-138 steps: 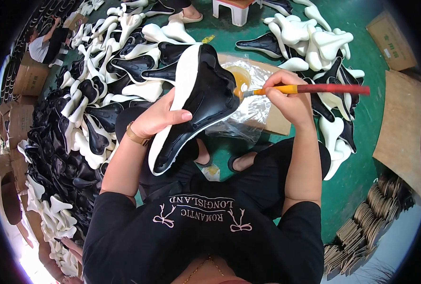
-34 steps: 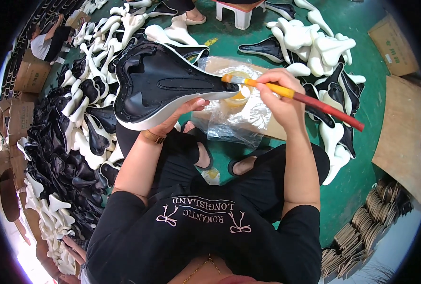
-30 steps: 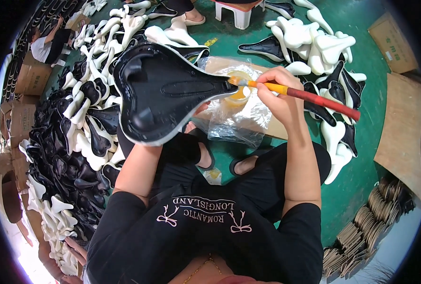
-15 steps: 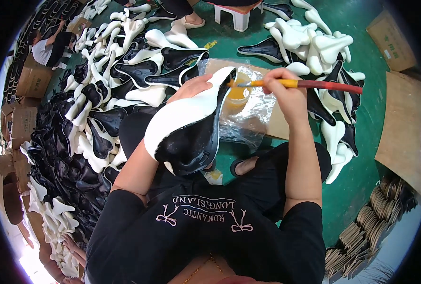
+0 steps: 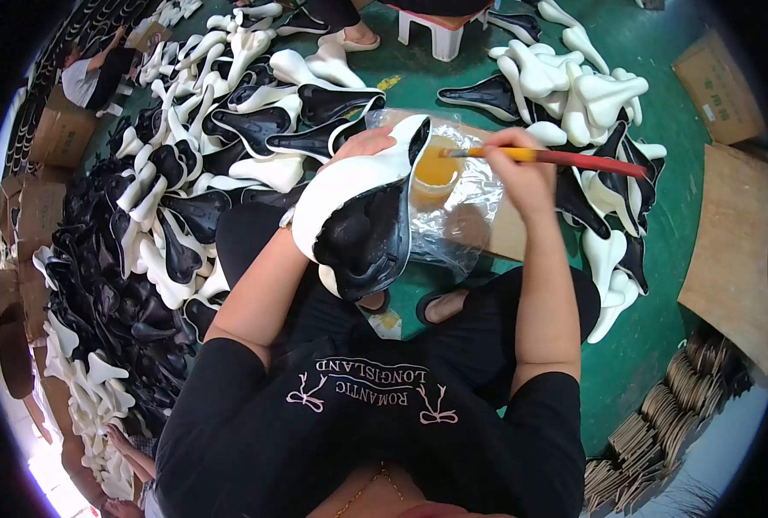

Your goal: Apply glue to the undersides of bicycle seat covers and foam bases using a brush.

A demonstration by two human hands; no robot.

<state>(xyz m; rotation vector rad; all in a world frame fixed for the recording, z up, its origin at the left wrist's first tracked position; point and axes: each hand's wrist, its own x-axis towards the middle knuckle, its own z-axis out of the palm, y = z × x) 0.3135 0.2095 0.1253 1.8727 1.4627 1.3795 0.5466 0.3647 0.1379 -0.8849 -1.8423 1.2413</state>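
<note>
My left hand (image 5: 362, 145) is closed on a bicycle saddle (image 5: 362, 224), a black shell with a white foam pad around it. The saddle is tilted, so its hollow black underside faces right and toward me, with the nose pointing away. In my right hand (image 5: 518, 168) is a brush (image 5: 565, 157) with a yellow and red handle, held nearly level. Its bristle end is just right of the saddle's nose, apart from it and over a container of yellow liquid (image 5: 436, 173). That container stands on clear plastic sheeting (image 5: 470, 203) over cardboard.
Piled saddle pads and shells (image 5: 254, 129) lie to the left, with black shells (image 5: 116, 302) beside them. Another white pad pile (image 5: 565, 86) is at the far right. A white stool (image 5: 436, 34) stands ahead. Cardboard boxes (image 5: 716, 86) and stacked brown pieces (image 5: 651, 423) line the right.
The brush has drawn back from the saddle's nose to above the yellow liquid. My left hand has shifted the saddle slightly right and turned it a little.
</note>
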